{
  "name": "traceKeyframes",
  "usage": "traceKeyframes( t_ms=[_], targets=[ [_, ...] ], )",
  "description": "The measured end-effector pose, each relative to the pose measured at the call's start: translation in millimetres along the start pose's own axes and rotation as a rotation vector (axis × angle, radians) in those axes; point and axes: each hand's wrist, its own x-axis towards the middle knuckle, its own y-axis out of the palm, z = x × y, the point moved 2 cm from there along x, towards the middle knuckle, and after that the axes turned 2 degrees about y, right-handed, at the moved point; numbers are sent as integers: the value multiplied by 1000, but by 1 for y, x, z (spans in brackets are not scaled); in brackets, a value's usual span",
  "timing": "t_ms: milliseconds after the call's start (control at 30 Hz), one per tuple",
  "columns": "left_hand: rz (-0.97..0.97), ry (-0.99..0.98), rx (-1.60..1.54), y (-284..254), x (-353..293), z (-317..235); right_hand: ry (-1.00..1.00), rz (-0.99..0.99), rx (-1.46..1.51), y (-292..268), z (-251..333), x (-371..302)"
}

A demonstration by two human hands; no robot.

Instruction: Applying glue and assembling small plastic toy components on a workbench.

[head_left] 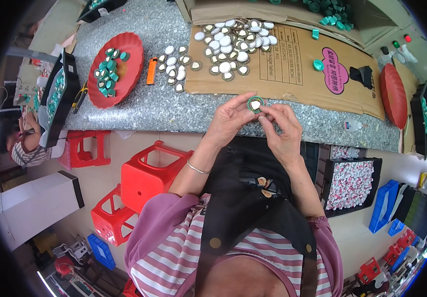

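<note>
Just beyond the near edge of the counter, a small round disc (255, 104) with a green beaded rim and a pale heart-shaped centre is held up between my hands. My left hand (229, 120) pinches its left side between thumb and fingers. From the other side, my right hand (283, 129) is closed, with its fingertips at the disc's lower right edge. Beyond my hands, many similar discs (225, 66) with grey rims, some white side up, lie heaped on a flattened cardboard sheet (292, 91). More loose discs (172, 61) lie on the granite counter to the left.
A red scalloped dish (133, 74) holds green pieces, with an orange-handled tool (151, 72) beside it. On the right are a green roll (318, 65), a small bottle (353, 125) and another red dish (393, 96). Red stools (146, 180) stand below left; a co-worker (27, 141) sits far left.
</note>
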Motion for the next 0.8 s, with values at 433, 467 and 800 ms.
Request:
traceKeyframes(
  t_ms=[433,467,800],
  targets=[
    [-29,-41,-94,1,3,-6,-46,-18,-13,-7,-2,-8],
    [-32,-22,-105,2,4,-9,-86,-71,-66,-14,-4,-16],
    [-535,544,717,-48,-3,-110,275,-838,-330,-138,-90,-99]
  ],
)
